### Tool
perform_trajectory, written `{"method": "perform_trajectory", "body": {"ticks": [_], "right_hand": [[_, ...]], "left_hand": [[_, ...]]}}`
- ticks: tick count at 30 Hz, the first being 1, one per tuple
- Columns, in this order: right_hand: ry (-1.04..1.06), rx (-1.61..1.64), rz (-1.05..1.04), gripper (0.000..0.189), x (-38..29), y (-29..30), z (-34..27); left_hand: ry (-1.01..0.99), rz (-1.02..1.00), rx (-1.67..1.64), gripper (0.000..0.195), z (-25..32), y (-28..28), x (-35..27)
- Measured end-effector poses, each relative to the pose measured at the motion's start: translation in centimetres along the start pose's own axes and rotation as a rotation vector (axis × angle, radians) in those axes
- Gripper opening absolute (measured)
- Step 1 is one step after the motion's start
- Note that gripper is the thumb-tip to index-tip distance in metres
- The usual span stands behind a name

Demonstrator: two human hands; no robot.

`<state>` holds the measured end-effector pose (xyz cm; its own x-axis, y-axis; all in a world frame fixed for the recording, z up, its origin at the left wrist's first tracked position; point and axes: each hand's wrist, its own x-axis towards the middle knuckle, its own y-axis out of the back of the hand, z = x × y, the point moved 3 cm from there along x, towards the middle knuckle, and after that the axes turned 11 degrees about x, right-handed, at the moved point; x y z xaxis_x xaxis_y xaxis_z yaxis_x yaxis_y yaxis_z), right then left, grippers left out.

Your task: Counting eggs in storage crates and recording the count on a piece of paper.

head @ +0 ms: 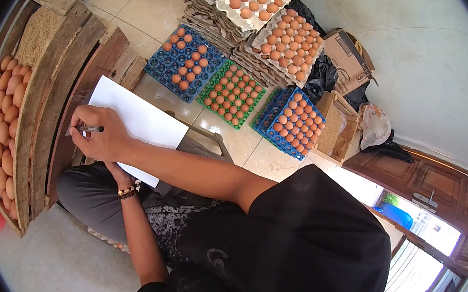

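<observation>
My right hand (104, 134) grips a dark pen (92, 128) over the left part of a white sheet of paper (139, 112). The sheet slants above my lap, beside a wooden crate. A beaded bracelet circles the wrist of my left hand (118, 173), which is at the paper's near edge beneath my right hand. Its fingers are hidden, so its grip cannot be seen. Just past the pen stands the slatted wooden crate (49, 96). Brown eggs (1, 121) are heaped inside it, with husk-like bedding (39, 33) at its far end.
A part-filled blue egg tray (173, 69), a green egg tray (231, 94) and stacked blue trays (294, 122) rest on the tiled floor. Behind them rise stacks of pulp egg trays (217, 24). A cardboard box (347, 64) and small wooden box (331, 132) stand near the wall.
</observation>
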<state>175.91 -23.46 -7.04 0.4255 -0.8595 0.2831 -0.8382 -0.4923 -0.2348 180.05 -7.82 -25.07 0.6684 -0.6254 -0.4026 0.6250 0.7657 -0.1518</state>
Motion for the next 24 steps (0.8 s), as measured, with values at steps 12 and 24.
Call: {"method": "perform_trajectory", "body": {"ticks": [12, 24], "right_hand": [[-0.017, -0.020, -0.011, 0.009, 0.0, 0.0, -0.2], [-0.014, -0.008, -0.010, 0.009, 0.0, 0.0, -0.1]], "left_hand": [[0.060, 0.017, -0.091, 0.056, -0.3, 0.3, 0.2], [0.049, 0.011, -0.089, 0.055, -0.7, 0.7, 0.4]]}}
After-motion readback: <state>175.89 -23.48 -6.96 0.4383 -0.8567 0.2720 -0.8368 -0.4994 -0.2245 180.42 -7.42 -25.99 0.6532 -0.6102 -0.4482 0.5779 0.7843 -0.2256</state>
